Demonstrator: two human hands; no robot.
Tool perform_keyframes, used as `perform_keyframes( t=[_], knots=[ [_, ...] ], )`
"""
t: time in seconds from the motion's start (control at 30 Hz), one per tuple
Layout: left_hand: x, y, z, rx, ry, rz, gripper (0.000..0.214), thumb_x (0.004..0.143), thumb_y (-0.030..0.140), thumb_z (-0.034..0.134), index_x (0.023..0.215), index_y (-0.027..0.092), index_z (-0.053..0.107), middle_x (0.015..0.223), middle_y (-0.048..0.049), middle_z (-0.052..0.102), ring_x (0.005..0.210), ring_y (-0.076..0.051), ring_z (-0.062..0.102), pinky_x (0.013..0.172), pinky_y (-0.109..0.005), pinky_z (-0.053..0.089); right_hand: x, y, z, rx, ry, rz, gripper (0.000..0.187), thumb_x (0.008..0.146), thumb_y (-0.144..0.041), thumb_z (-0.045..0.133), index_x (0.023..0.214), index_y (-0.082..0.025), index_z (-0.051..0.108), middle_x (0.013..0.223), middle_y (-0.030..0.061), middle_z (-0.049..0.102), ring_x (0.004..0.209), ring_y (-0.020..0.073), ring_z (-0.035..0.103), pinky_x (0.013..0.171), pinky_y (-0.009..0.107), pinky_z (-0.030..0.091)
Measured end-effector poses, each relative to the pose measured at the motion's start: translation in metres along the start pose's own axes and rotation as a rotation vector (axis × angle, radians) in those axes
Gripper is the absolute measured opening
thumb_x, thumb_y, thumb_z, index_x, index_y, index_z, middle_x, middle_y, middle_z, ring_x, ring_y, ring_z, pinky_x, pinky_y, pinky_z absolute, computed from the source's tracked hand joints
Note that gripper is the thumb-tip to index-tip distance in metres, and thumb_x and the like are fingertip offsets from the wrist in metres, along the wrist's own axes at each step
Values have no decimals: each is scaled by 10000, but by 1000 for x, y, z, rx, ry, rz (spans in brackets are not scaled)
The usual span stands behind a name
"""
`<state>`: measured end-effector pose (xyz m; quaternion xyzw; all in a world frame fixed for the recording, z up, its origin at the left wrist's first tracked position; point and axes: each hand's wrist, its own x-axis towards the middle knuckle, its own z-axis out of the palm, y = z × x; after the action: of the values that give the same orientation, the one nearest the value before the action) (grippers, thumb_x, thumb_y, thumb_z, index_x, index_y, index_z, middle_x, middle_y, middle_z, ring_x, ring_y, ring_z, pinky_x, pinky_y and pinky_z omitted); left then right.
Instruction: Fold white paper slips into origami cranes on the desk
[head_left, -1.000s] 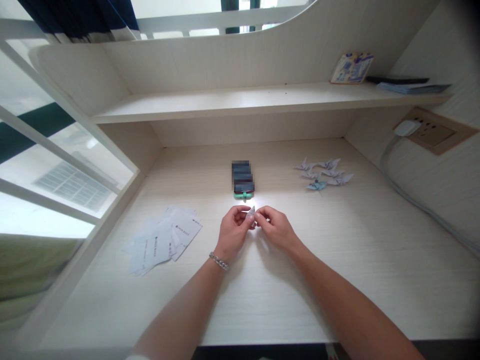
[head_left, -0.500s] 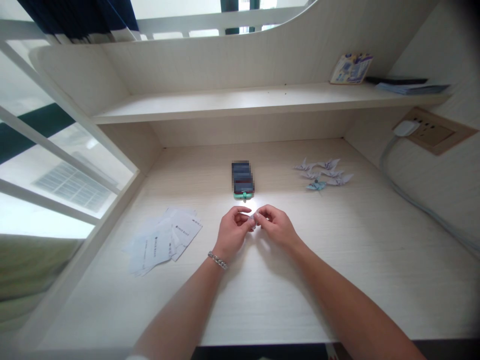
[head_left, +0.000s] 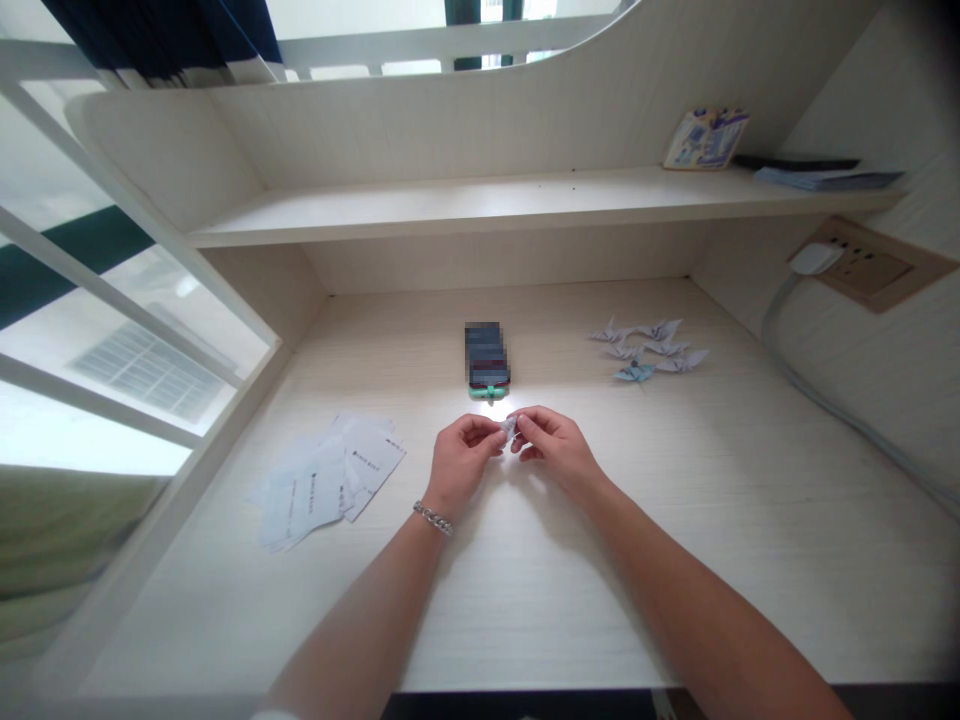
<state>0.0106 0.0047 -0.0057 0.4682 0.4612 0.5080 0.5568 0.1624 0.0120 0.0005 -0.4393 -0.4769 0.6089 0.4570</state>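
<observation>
A small piece of folded white paper (head_left: 509, 428) is pinched between both hands, just in front of the phone. My left hand (head_left: 463, 455) is closed on its left side with thumb and forefinger; a chain bracelet circles that wrist. From the other side my right hand (head_left: 556, 447) grips the paper's right edge between thumb and fingertips. The fingers cover part of the paper, so its full shape is hidden. Several folded paper cranes (head_left: 679, 362) stand grouped at the back right, one of them a bluish crane (head_left: 634, 372).
A phone (head_left: 487, 355) with a green edge lies behind the hands. Loose printed paper sheets (head_left: 307, 500) overlap at the left. Above the desk runs a shelf (head_left: 450, 202) with a small box (head_left: 706, 139). A plugged-in cable (head_left: 806, 375) hangs along the right wall.
Both hands have shifted slightly and their fingers have changed position on the folded paper, which now shows more between them. Cranes, sheets and phone stay in place.
</observation>
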Motion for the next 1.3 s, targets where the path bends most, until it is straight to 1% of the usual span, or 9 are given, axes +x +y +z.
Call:
perform_keyframes(
  t=[0.17, 0.4, 0.57, 0.63, 0.77, 0.9, 1.0, 1.17, 1.3],
  knots=[
    [-1, 2, 1, 10, -50, -3, 228, 676, 288, 695, 820, 120, 638, 781, -65, 660, 693, -148, 609, 663, -297, 500, 1, 1, 0, -49, -12, -22, 296, 754, -425, 595, 923, -185, 634, 710, 18, 620, 624, 134, 586, 511, 235, 454],
    [-3, 1, 5, -50, -76, -21, 248, 651, 282, 722, 793, 135, 583, 757, -48, 659, 732, -167, 639, 715, -319, 499, 0, 3, 2, -96, 12, -29, 332, 730, -446, 617, 905, -168, 671, 711, 45, 655, 635, 156, 606, 517, 250, 460],
    [-3, 2, 5, -31, -72, 2, 228, 687, 313, 692, 776, 135, 580, 730, -37, 639, 697, -146, 624, 677, -286, 497, 0, 5, 3, -134, 29, -57, 301, 748, -428, 602, 887, -171, 671, 726, 45, 657, 632, 159, 604, 522, 259, 463],
    [-2, 1, 5, -12, -69, 9, 222, 705, 321, 675, 782, 135, 583, 741, -36, 633, 692, -138, 614, 675, -278, 493, -1, 5, 4, -184, 57, -102, 279, 766, -410, 583, 872, -165, 663, 736, 46, 653, 638, 160, 600, 541, 267, 470],
    [-2, -1, 5, 16, -70, 34, 206, 738, 328, 644, 795, 141, 580, 755, -29, 617, 690, -126, 596, 679, -268, 486, -5, 4, 5, -370, 123, -208, 239, 812, -369, 523, 833, -163, 642, 767, 53, 652, 681, 164, 594, 609, 280, 475],
    [-2, -2, 5, -16, -84, 18, 193, 746, 326, 637, 790, 147, 578, 741, -13, 597, 668, -108, 569, 643, -243, 478, -7, 3, 7, -431, 134, -217, 232, 828, -355, 493, 846, -165, 624, 774, 53, 653, 688, 165, 593, 599, 269, 469],
    [-2, -3, 5, -59, -73, -11, 208, 737, 342, 643, 780, 145, 588, 735, -13, 603, 661, -106, 564, 633, -241, 477, -7, 4, 7, -422, 131, -213, 217, 818, -339, 505, 849, -159, 622, 765, 54, 654, 677, 163, 594, 594, 264, 470],
    [0, -5, 4, -26, -4, 1, 229, 714, 354, 659, 798, 143, 627, 867, -53, 637, 731, -125, 582, 664, -255, 478, -7, 3, 6, -428, 173, -226, 190, 801, -319, 526, 803, -153, 619, 732, 45, 649, 652, 157, 599, 597, 260, 472],
    [1, -6, 2, 70, 42, 58, 225, 732, 349, 639, 796, 135, 617, 801, -53, 630, 738, -134, 579, 693, -268, 481, -7, 1, 7, -453, 223, -263, 180, 810, -311, 518, 813, -158, 611, 735, 35, 645, 648, 151, 603, 594, 252, 471]
  ],
)
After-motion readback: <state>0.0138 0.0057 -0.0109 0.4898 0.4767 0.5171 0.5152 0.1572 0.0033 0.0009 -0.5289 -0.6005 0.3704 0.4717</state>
